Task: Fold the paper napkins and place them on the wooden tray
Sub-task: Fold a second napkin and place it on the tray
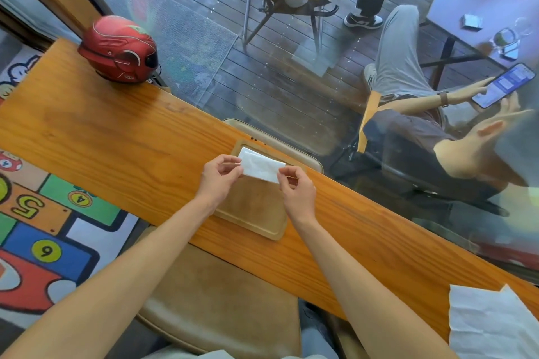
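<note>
Currently mid-placement: left hand (220, 174) and right hand (296, 187) each pinch an end of the folded napkin (261, 167), held over the far end of the wooden tray (253, 213) by the worktop's window edge. Next, probably: lower it flat, release both grips, then fetch the unfolded napkins (493, 323) at the worktop's near right corner.

Both forearms and hands (221, 175) are bare: no sleeves, watch or rings.
</note>
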